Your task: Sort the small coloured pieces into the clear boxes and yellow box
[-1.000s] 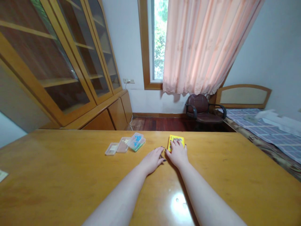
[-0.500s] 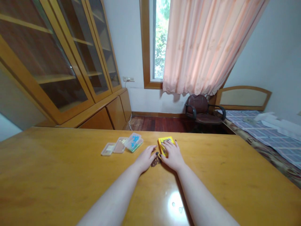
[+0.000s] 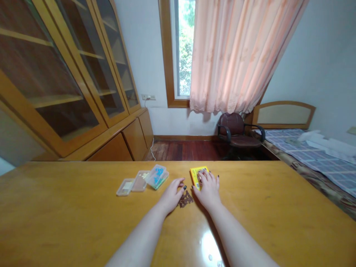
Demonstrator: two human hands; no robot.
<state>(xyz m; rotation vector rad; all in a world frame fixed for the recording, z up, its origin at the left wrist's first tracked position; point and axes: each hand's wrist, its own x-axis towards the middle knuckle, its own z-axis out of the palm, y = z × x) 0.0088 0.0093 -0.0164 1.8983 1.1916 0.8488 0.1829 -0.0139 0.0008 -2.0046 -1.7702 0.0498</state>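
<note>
A small pile of brown pieces [image 3: 185, 199] lies on the wooden table between my hands. My left hand [image 3: 172, 194] rests just left of the pile, fingers loosely bent and thumb apart from them, with nothing visible in its grasp. Over the lower right part of a flat yellow box [image 3: 195, 172] lies my right hand [image 3: 209, 190], its fingers spread. Dark print shows on the box, though the fingers cover some of it. Whether the right hand presses on the box or only rests there, I cannot tell.
Left of my hands, clear plastic cases stand close together: one with blue pieces [image 3: 158, 173] overlaps a case with pale pieces [image 3: 141, 181], beside a smaller case [image 3: 125, 187]. Beyond the table [image 3: 69, 218] are a glass-door cabinet [image 3: 103, 87], an armchair [image 3: 236, 129] and a bed [image 3: 294, 139].
The thumbs have drawn apart, and more of the brown pile shows between them. My right hand has shifted slightly right across the yellow box. The camera view has tilted a little.
</note>
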